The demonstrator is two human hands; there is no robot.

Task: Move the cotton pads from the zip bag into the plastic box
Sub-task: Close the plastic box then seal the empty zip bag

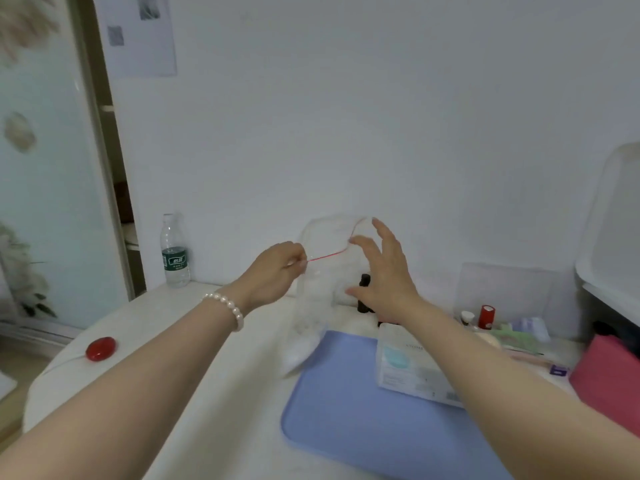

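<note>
Pinching the red zip edge of the clear zip bag [313,292], the left hand [277,271] has its grip closed on that top corner, holding the bag up above the white worktop [194,341]. The right hand [381,271] is just right of it, fingers spread wide, its grip open and fingertips at the bag's mouth. White cotton pads [298,351] sag in the bag's bottom, below the left grip, at the edge of a blue mat [346,410]. A clear plastic box [502,296] stands further right of the right hand.
</note>
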